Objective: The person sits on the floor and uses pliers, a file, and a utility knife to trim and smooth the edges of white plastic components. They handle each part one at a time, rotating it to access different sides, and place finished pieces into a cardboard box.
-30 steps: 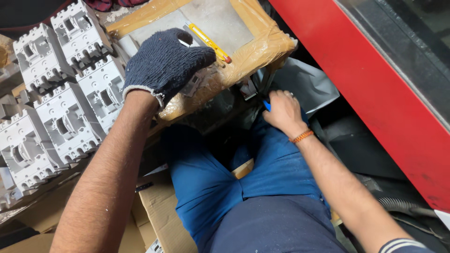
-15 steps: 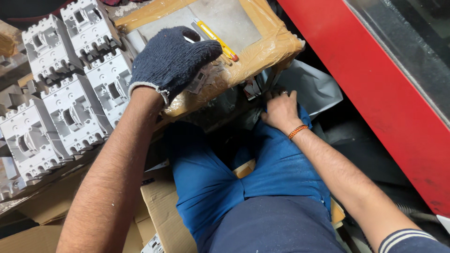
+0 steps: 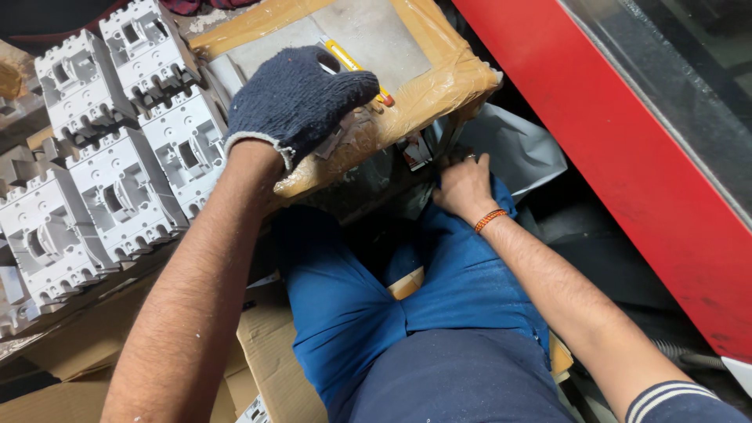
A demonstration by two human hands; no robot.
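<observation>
Left hand (image 3: 301,102) in a dark knitted glove, upper centre of the frame, fingers curled down over the near edge of a flat grey panel wrapped in brown tape (image 3: 368,47), gripping it beside a yellow pen-like tool (image 3: 356,69) lying on top. Right hand (image 3: 464,188) bare, orange thread at the wrist, centre frame just below the panel's lower right corner; fingers tucked into the shadow there, grip not discernible. White moulded breaker housings (image 3: 117,157) stacked along the left, red metal frame (image 3: 627,157) along the right.

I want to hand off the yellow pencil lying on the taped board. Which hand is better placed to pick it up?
Left, probably. The gloved left hand already rests on the taped board, its fingers right beside the yellow pencil. The bare right hand is lower, under the board's edge.
</observation>
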